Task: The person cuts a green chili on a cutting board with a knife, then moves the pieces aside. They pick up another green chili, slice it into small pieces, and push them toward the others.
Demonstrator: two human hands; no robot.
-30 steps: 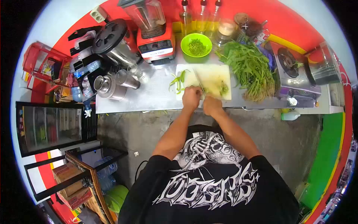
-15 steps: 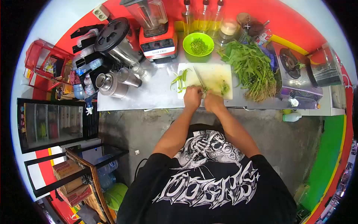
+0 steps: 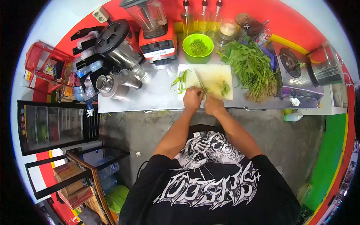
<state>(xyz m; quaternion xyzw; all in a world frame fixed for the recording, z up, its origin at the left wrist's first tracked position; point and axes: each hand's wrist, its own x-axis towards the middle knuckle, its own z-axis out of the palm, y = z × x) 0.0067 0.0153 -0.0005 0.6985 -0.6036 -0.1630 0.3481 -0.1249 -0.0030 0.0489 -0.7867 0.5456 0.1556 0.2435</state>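
A white cutting board (image 3: 213,69) lies near the front edge of the metal counter. My right hand (image 3: 214,105) is closed around the handle of a knife (image 3: 199,80), whose blade points away from me across the board. Just left of the blade, my left hand (image 3: 192,98) has its fingers curled together over the board; what they pinch is hidden. Whole green chilies (image 3: 180,81) lie along the board's left side, partly over its edge. Chopped green pieces (image 3: 224,88) sit in a small heap to the right of the knife.
Behind the board stands a green bowl (image 3: 198,58) holding chopped greens. A bunch of leafy greens with roots (image 3: 249,69) lies to the right, beside a gas stove (image 3: 300,78). A red blender (image 3: 158,47), metal cups (image 3: 129,78) and glass bottles (image 3: 203,20) line the back and left.
The view has shifted slightly. Both hands stay at nearly the same place on the board, with the knife still in my right hand.
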